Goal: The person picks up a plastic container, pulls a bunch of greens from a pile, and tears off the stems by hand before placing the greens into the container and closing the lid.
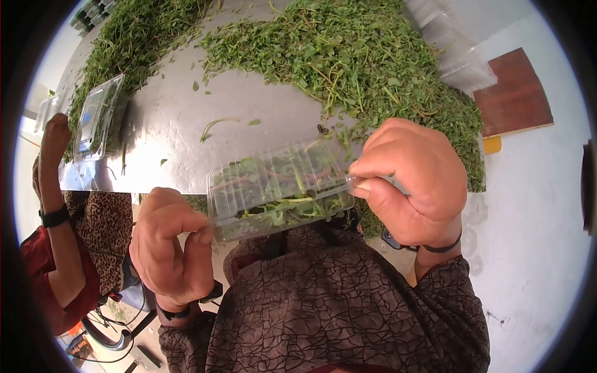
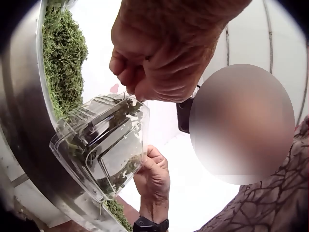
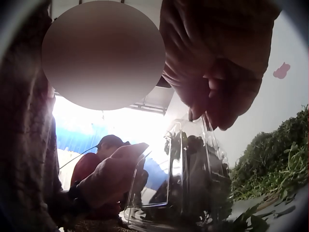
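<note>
A clear plastic clamshell box [image 1: 280, 189] with leafy green stems inside hangs between my two hands, over the near table edge and in front of my body. My left hand [image 1: 171, 242] pinches its left end between thumb and curled fingers. At the opposite end, my right hand [image 1: 413, 180] pinches the rim by a corner. The lid lies over the greens [image 1: 292, 211], some of them showing along the near side. In the left wrist view the box [image 2: 118, 150] appears tilted, both hands at its edges.
Heaped greens [image 1: 336, 56] cover the far and right parts of the metal table [image 1: 180, 124]. Stacked clear containers [image 1: 457, 56] stand at the back right. On the left, another person's hand [image 1: 57, 137] is beside a filled clamshell box [image 1: 99, 118]. A loose stem [image 1: 214, 127] lies mid-table.
</note>
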Motion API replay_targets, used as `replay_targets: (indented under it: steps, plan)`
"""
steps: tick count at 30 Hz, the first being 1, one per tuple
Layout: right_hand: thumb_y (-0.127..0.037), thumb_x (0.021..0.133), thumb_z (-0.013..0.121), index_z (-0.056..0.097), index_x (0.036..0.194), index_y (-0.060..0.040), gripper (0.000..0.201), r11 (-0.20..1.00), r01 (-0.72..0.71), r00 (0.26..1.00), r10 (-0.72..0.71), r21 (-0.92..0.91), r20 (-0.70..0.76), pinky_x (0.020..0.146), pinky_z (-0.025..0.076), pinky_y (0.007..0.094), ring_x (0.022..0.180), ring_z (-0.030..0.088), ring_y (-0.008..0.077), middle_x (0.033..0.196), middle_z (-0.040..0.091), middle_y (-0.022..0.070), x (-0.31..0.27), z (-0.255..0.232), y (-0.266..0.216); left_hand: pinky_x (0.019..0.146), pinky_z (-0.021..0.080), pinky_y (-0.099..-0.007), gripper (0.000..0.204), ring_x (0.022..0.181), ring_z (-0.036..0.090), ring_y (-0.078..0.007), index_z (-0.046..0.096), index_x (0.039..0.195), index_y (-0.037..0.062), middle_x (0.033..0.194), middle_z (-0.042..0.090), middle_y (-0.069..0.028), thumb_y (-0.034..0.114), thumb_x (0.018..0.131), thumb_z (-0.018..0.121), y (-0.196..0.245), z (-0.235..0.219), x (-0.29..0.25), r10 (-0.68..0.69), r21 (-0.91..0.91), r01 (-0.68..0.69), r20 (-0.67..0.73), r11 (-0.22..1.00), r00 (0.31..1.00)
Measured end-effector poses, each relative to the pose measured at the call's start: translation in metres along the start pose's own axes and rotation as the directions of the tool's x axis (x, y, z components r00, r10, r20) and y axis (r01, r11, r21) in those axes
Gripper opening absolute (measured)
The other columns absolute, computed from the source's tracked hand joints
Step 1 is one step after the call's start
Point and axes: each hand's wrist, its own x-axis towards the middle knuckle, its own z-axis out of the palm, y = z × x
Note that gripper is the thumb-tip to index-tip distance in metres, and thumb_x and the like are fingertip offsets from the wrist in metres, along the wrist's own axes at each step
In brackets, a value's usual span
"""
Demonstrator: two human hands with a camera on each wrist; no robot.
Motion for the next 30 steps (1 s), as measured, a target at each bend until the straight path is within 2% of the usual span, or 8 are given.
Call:
replay_targets:
  steps: [2, 8, 11, 13, 23, 26, 28, 30]
  plan:
    - [0.000, 0.067, 0.064, 0.062, 0.084, -0.0007, 0.017, 0.992, -0.125, 0.992, 0.125, 0.011, 0.029, 0.056, 0.046, 0.0325, 0.062, 0.059, 0.0251, 0.068, 0.060, 0.0092, -0.001, -0.002, -0.005, 0.056, 0.042, -0.0307, 0.026, 0.062, 0.050, -0.0234, 0.053, 0.086, 0.0026, 0.070, 0.051, -0.0095, -0.008, 0.063, 0.060, 0.001, 0.000, -0.002, -0.009, -0.005, 0.009, 0.007, 1.000, 1.000]
    - [0.000, 0.065, 0.064, 0.062, 0.085, -0.0003, 0.020, 0.957, -0.254, 0.967, 0.253, 0.143, 0.019, 0.063, 0.048, 0.0317, 0.069, 0.061, 0.0229, 0.075, 0.063, 0.0090, -0.009, 0.000, -0.009, 0.060, 0.044, -0.0310, 0.026, 0.063, 0.051, -0.0234, 0.053, 0.087, 0.0026, 0.072, 0.052, -0.0101, -0.009, 0.064, 0.060, 0.002, 0.001, -0.008, -0.052, -0.032, 0.051, -0.019, 0.998, 0.998]
    - [0.003, 0.064, 0.063, 0.062, 0.085, -0.0002, 0.021, 0.954, -0.261, 0.965, 0.262, 0.146, 0.017, 0.065, 0.048, 0.0314, 0.071, 0.061, 0.0217, 0.077, 0.063, 0.0092, -0.012, 0.001, -0.011, 0.060, 0.044, -0.0312, 0.026, 0.064, 0.051, -0.0234, 0.054, 0.087, 0.0025, 0.072, 0.052, -0.0104, -0.009, 0.064, 0.061, 0.002, 0.002, -0.011, -0.042, -0.019, 0.041, -0.030, 0.999, 0.999]
    - [0.004, 0.063, 0.062, 0.062, 0.085, 0.0000, 0.022, 0.957, -0.247, 0.968, 0.251, 0.151, -0.004, 0.065, 0.048, 0.0314, 0.071, 0.061, 0.0218, 0.077, 0.063, 0.0096, -0.016, 0.005, -0.009, 0.063, 0.036, -0.0270, 0.010, 0.070, 0.043, -0.0176, 0.050, 0.085, -0.0010, 0.078, 0.045, -0.0079, -0.004, 0.077, 0.055, 0.004, 0.004, -0.013, -0.059, -0.067, 0.058, -0.017, 0.996, 0.998]
    - [0.009, 0.059, 0.058, 0.060, 0.082, 0.0019, 0.024, 0.969, -0.189, 0.978, 0.200, 0.161, -0.054, 0.063, 0.047, 0.0311, 0.067, 0.060, 0.0213, 0.073, 0.062, 0.0106, -0.019, 0.008, -0.008, 0.063, 0.035, -0.0276, 0.010, 0.071, 0.043, -0.0181, 0.049, 0.086, -0.0010, 0.079, 0.045, -0.0087, -0.002, 0.078, 0.056, 0.004, 0.004, -0.015, -0.056, -0.073, 0.054, -0.023, 0.996, 0.998]
    - [0.009, 0.058, 0.058, 0.060, 0.082, 0.0010, 0.025, 0.971, -0.196, 0.979, 0.201, 0.138, -0.026, 0.061, 0.047, 0.0310, 0.065, 0.060, 0.0220, 0.072, 0.061, 0.0103, -0.016, 0.005, -0.010, 0.057, 0.043, -0.0320, 0.027, 0.061, 0.049, -0.0221, 0.053, 0.088, 0.0011, 0.071, 0.051, -0.0111, -0.009, 0.064, 0.060, 0.003, 0.004, -0.014, -0.011, -0.034, 0.009, -0.042, 0.999, 0.999]
    - [0.008, 0.057, 0.058, 0.060, 0.082, 0.0004, 0.025, 0.973, -0.194, 0.980, 0.198, 0.124, -0.019, 0.061, 0.047, 0.0309, 0.065, 0.060, 0.0224, 0.072, 0.061, 0.0101, -0.016, 0.004, -0.010, 0.063, 0.035, -0.0284, 0.011, 0.071, 0.043, -0.0180, 0.049, 0.086, -0.0005, 0.078, 0.045, -0.0092, 0.002, 0.079, 0.058, 0.003, 0.004, -0.017, -0.047, -0.081, 0.045, -0.021, 0.996, 0.999]
    - [0.007, 0.058, 0.057, 0.061, 0.082, -0.0011, 0.025, 0.973, -0.205, 0.978, 0.207, 0.109, -0.009, 0.061, 0.048, 0.0310, 0.065, 0.060, 0.0231, 0.072, 0.061, 0.0096, -0.014, 0.003, -0.012, 0.064, 0.036, -0.0284, 0.010, 0.071, 0.043, -0.0179, 0.050, 0.086, -0.0002, 0.080, 0.046, -0.0095, 0.002, 0.080, 0.057, 0.003, 0.004, -0.017, -0.046, -0.086, 0.044, -0.013, 0.995, 0.999]
